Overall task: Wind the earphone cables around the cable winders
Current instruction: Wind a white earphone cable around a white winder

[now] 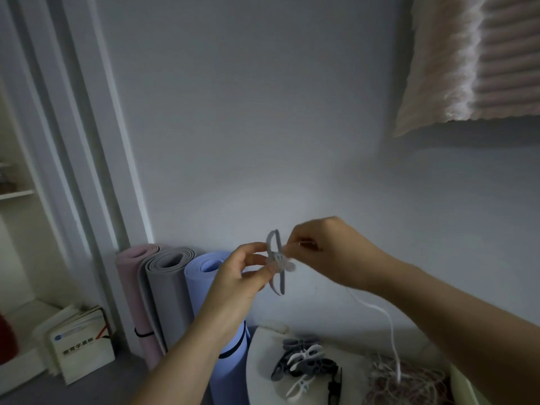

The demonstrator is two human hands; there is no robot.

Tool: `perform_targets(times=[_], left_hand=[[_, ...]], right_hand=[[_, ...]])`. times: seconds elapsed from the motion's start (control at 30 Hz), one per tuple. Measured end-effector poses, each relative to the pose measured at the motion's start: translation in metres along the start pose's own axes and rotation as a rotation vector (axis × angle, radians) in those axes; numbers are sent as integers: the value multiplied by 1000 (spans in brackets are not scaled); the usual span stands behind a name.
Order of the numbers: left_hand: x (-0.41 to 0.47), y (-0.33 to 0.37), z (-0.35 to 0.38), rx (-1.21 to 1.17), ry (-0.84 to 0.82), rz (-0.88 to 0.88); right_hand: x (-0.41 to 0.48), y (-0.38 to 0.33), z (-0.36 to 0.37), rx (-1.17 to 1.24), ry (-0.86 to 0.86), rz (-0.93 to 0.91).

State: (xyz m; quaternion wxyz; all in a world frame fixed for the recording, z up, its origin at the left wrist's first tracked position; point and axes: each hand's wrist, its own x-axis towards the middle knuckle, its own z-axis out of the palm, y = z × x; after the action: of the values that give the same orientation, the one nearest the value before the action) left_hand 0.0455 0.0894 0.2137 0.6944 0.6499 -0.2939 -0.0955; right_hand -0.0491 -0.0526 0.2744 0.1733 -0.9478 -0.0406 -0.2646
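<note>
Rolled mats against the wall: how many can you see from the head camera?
3, standing upright side by side against the wall: a pink mat leftmost, a grey mat in the middle, a blue mat rightmost. More could be hidden behind them, but none shows.

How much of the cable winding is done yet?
No finished winder shows. The left hand holds a grey winder while the right hand pinches a white cable at it. Left: that trailing cable, the tangled pile and spare winders.
</note>
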Motion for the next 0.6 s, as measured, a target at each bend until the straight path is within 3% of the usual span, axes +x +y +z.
perform_targets(times=[0.27,0.6], left_hand=[[-10,6,2,69,-206,119],[-11,13,-1,110,-261,138]], right_hand=[[8,5,-16,307,142,111],[5,9,-14,574,129,191]])
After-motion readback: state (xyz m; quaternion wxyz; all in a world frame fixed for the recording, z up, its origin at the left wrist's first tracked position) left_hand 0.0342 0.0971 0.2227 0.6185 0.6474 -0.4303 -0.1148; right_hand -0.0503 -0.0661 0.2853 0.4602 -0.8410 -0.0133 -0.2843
